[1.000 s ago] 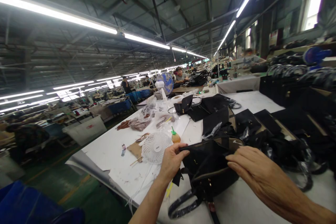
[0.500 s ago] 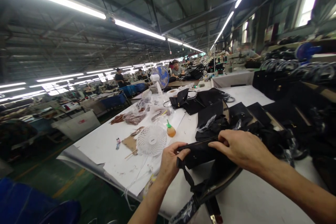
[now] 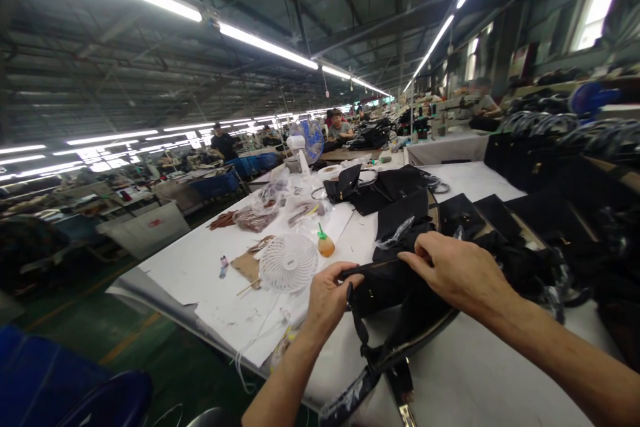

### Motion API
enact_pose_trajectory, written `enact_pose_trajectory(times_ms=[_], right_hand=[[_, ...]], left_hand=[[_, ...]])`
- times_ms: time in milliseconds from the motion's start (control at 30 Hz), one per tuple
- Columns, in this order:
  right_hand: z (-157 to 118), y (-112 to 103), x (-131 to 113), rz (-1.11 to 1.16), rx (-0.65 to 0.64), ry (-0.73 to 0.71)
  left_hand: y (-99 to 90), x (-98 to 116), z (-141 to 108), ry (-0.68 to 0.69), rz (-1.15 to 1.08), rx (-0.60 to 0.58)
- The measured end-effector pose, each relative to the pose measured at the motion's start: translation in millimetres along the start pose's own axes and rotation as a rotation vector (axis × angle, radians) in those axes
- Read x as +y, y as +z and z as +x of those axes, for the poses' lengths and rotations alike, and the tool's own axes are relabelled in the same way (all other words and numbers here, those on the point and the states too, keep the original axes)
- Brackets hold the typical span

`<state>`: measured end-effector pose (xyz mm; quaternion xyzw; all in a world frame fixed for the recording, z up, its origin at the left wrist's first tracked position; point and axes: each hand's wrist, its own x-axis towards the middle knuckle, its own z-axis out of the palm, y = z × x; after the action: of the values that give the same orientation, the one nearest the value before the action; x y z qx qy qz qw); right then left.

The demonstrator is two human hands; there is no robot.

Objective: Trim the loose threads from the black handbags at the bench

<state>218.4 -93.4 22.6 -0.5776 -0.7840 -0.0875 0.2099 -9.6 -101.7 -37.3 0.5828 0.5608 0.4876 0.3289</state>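
Note:
A black handbag (image 3: 383, 290) is held up above the white table, its top edge running between my two hands. My left hand (image 3: 327, 297) pinches the left end of that edge between thumb and fingers. At the right end, my right hand (image 3: 450, 273) grips the same edge, thumb along the near side and fingers curled over. A dark strap with a gold metal end (image 3: 406, 413) hangs from the bag toward the table's front. Clear plastic wraps a curved black handle (image 3: 350, 401) at lower left. Part of the bag's body is hidden behind my right hand and forearm.
Left of the bag lie a white round fan (image 3: 289, 263), a small bottle with a green tip (image 3: 325, 243) and plastic bags with brown strips (image 3: 257, 217). More black bags (image 3: 460, 213) line the right side. Farther back are a blue fan (image 3: 313, 140) and a co-worker (image 3: 340, 127).
Both hands keep their hold on the bag, which has shifted very slightly. The camera view has moved a little. A person in dark clothes at the back left has changed position.

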Motion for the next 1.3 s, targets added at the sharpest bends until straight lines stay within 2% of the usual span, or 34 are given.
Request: enact_pose_trajectory(times_ms=[67, 167, 233, 333, 367, 533, 633, 900, 1300], right_hand=[[2, -1, 0, -0.041, -0.085, 0.038], [2, -1, -1, -0.070, -0.160, 0.006], [0, -1, 0, -0.040, -0.176, -0.087], [-4, -2, 3, 0.082, -0.270, -0.299], [-4, -3, 6, 0.110, -0.287, -0.317], [5, -4, 20, 0.044, -0.198, -0.055], [10, -1, 22, 0.034, -0.175, 0.009], [15, 1, 18, -0.001, -0.190, 0.063], [18, 1, 16, -0.052, -0.211, 0.059]], left_hand=[[0.4, -1, 0, 0.016, 0.014, -0.001], [0.2, -3, 0, 0.025, 0.030, -0.005], [-0.5, -4, 1, 0.033, 0.040, -0.004], [-1.5, -7, 5, 0.064, 0.060, 0.022], [-1.4, -8, 6, 0.071, 0.063, 0.029], [3.6, -6, 10, 0.081, 0.042, -0.033], [6.7, -2, 9, 0.051, 0.021, -0.029], [5.6, 2, 7, 0.070, 0.036, -0.044], [6.6, 8, 7, 0.043, 0.012, -0.061]])
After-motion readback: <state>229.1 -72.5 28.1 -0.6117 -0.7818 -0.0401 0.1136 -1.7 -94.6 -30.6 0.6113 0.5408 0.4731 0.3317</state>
